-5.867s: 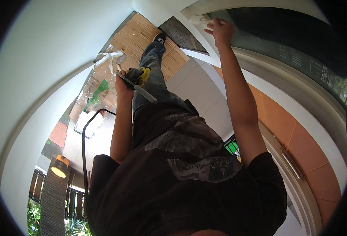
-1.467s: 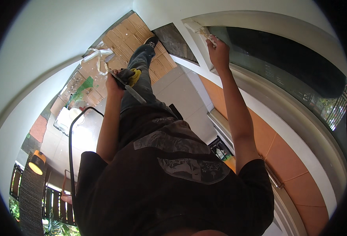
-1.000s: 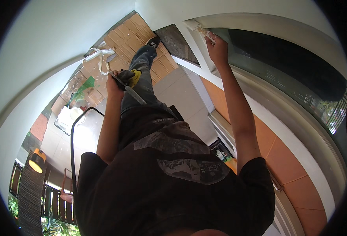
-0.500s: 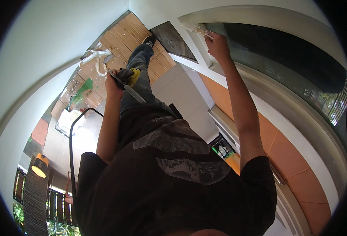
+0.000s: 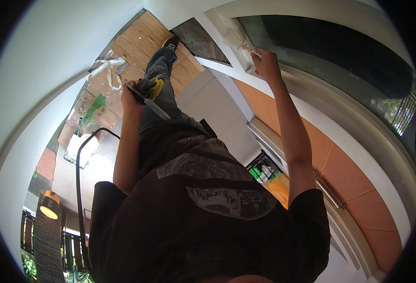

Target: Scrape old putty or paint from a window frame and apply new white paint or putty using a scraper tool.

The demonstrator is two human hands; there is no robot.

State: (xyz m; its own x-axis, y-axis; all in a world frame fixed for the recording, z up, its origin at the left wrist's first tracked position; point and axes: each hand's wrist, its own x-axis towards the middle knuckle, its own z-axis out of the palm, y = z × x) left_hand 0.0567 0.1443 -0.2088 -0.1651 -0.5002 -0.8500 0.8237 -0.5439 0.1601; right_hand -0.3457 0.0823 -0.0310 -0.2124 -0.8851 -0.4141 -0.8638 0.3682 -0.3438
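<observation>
At the lower corner of the window frame (image 5: 290, 81), my right hand (image 5: 267, 65) has its fingers closed on a crumpled whitish strip (image 5: 246, 46), which looks like masking tape or thin film. Part of the strip lies against the frame; its held end is hidden by the fingers. Over my legs, my left hand (image 5: 130, 98) is closed round a long, narrow tool with a flat grey end (image 5: 157, 109); its kind is unclear. A bunched dark and yellow cloth or glove (image 5: 156, 88) is against the same hand.
Cardboard sheets (image 5: 137, 40) cover the floor by my foot, with loose whitish strips (image 5: 108, 70) and a green scrap (image 5: 97, 104) on them. A black cable (image 5: 79, 165) loops by my left arm. A bright lamp (image 5: 88, 144) stands on the floor. The white wall (image 5: 52, 56) curves along the left.
My right hand has moved slightly down and right along the frame, the strip now stretched between it and the corner. My left hand keeps hold of the tool. The whole view has shifted a little.
</observation>
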